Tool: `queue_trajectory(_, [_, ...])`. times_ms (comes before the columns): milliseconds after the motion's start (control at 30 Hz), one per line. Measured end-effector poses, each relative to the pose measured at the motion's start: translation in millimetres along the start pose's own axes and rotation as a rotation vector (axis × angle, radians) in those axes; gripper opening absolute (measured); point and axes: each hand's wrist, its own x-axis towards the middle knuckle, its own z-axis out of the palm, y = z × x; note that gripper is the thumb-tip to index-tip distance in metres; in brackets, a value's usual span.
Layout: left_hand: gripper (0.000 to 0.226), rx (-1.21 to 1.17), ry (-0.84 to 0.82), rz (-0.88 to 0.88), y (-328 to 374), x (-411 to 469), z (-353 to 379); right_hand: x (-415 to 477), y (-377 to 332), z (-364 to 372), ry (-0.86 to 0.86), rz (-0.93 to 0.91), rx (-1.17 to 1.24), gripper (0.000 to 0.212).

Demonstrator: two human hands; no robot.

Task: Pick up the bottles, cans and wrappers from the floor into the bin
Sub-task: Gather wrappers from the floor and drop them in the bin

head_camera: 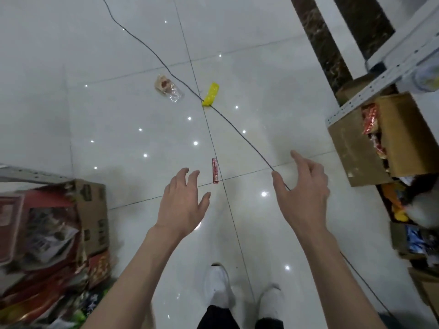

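Observation:
Three wrappers lie on the glossy white tile floor. A narrow red wrapper [215, 170] is nearest, just beyond my left hand [184, 201], which is open with fingers spread and holds nothing. My right hand [303, 191] hovers open to the right of it, also with nothing in it. Farther off lie a yellow wrapper [211, 94] and a clear crumpled wrapper with a brown and red print [168, 88]. No bin is in view.
A thin black cable [232, 125] runs diagonally across the floor, over the yellow wrapper and under my right hand. Cardboard boxes of packaged goods [57, 236] stand at the left. More boxes [380, 138] sit under a metal shelf [389, 67] at the right. My white shoes [218, 286] are below.

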Motion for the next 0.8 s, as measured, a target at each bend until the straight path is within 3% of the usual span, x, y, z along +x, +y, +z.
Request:
queue_trajectory(400, [0.062,-0.004,0.028,-0.096,-24.7,152.1,-39.4,145.1,-43.6,66.3,-0.102,-0.094,-0.005,0.058])
queue_trajectory(800, [0.062,-0.056,0.105,-0.211,-94.4,338.1,-17.9,287.9,-68.6,213.8,-0.200,-0.177,-0.034,0.058])
